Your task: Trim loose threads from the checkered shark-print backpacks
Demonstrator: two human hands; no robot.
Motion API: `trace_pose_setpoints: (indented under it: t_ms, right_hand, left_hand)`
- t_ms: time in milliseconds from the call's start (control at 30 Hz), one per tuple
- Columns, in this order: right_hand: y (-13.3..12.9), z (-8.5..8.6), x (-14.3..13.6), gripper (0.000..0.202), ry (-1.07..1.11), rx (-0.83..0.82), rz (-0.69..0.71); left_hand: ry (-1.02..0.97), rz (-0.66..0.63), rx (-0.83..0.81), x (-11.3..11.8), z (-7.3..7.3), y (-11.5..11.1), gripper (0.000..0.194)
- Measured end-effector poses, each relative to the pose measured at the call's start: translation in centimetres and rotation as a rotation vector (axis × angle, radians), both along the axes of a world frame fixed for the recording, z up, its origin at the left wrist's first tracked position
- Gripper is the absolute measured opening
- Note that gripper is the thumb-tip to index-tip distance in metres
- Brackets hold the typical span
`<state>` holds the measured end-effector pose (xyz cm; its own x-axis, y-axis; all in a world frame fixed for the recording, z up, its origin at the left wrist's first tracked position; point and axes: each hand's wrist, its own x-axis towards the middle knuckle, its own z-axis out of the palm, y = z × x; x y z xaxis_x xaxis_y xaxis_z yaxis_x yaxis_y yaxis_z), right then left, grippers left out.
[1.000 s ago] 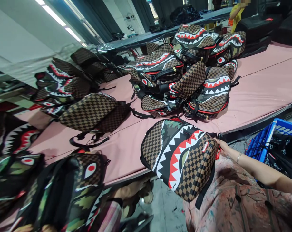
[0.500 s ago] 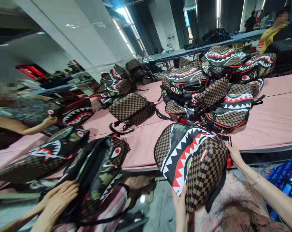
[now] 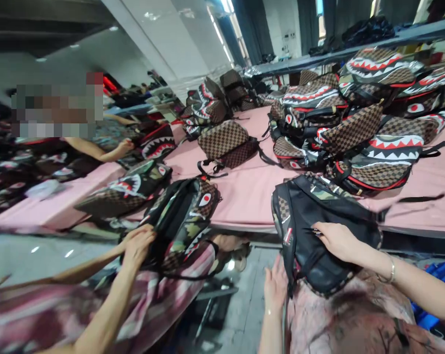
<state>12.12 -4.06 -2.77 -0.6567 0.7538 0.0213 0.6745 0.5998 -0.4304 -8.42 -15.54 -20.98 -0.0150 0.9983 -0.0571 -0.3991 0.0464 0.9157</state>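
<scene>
Backpack (image 3: 299,211) is now showing strap side, under fingers of right hand (image 3: 338,241), can't tell if gripping; left hand (image 3: 275,286) is opening wide beside it.

Over a dozen backpacks (image 3: 299,216), one blue crate (image 3: 441,271)

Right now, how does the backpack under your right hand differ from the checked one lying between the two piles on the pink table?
The backpack under my right hand shows mostly its black side, while the checked backpack shows a brown checkered face. Mine reaches past the near edge of the pink table; the checked one lies wholly on it, untouched. Both have checkered material and black straps.
</scene>
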Motion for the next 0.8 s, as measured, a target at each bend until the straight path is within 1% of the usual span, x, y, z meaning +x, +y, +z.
trace_pose_setpoints:
  t_ms: [67,133,200,233,267,300,367,400,467,533,567,600,633,700,733,800]
  right_hand:
    - [-0.2,-3.1,0.3,0.026,-0.12,-0.122,0.002]
    - [-0.7,-5.3,0.6,0.027,-0.189,-0.157,0.026]
    - [-1.2,-6.5,1.0,0.029,-0.22,-0.152,0.05]
    - [-1.4,-6.8,1.4,0.031,-0.23,-0.151,0.05]
    - [-1.6,-7.0,1.8,0.032,-0.24,-0.156,0.035]
    - [-1.7,-7.2,2.4,0.033,-0.252,-0.17,0.009]
    - [-2.0,-7.5,3.6,0.033,-0.269,-0.223,-0.047]
    - [-2.1,-7.6,4.2,0.033,-0.258,-0.259,-0.061]
    - [-2.2,-7.7,5.1,0.031,-0.156,-0.342,-0.038]
    - [-2.3,-7.6,5.3,0.03,0.026,-0.41,-0.007]
    - [-2.3,-7.4,5.2,0.03,0.115,-0.424,-0.008]
    - [-2.3,-7.1,4.9,0.029,0.186,-0.418,-0.022]
    - [-2.2,-6.8,4.6,0.027,0.229,-0.395,-0.049]
    - [-2.1,-6.1,3.9,0.026,0.255,-0.324,-0.106]
    - [-2.0,-5.8,3.6,0.027,0.259,-0.283,-0.116]
    - [-1.9,-5.4,3.2,0.027,0.28,-0.201,-0.094]
  left_hand:
    - [-0.173,0.103,-0.142,-0.7,0.7,-1.8,0.061]
    - [-0.301,0.175,-0.285,-0.2,1.7,-2.6,0.06]
    - [-0.375,0.319,-0.385,1.1,2.5,-2.6,0.052]
    - [-0.39,0.377,-0.429,1.8,2.8,-2.4,0.048]
    - [-0.389,0.407,-0.471,2.5,3.0,-2.3,0.045]
    - [-0.375,0.397,-0.509,3.1,3.3,-2.3,0.043]
    - [-0.327,0.295,-0.547,4.0,4.0,-2.5,0.043]
    - [-0.289,0.254,-0.532,4.3,4.5,-2.6,0.043]
    - [-0.171,0.245,-0.429,4.3,6.0,-2.7,0.042]
    - [-0.049,0.268,-0.28,4.2,7.8,-2.4,0.042]
    - [-0.01,0.25,-0.219,4.2,8.6,-2.2,0.043]
    - [0.008,0.204,-0.176,4.2,9.3,-1.9,0.047]
    - [0.01,0.141,-0.154,4.3,9.9,-1.7,0.056]
    - [0.004,0.036,-0.152,4.9,10.6,-1.3,0.075]
    - [0.003,0.015,-0.159,5.2,10.8,-1.1,0.08]
    - [-0.017,0.045,-0.172,6.0,10.8,-1.1,0.082]
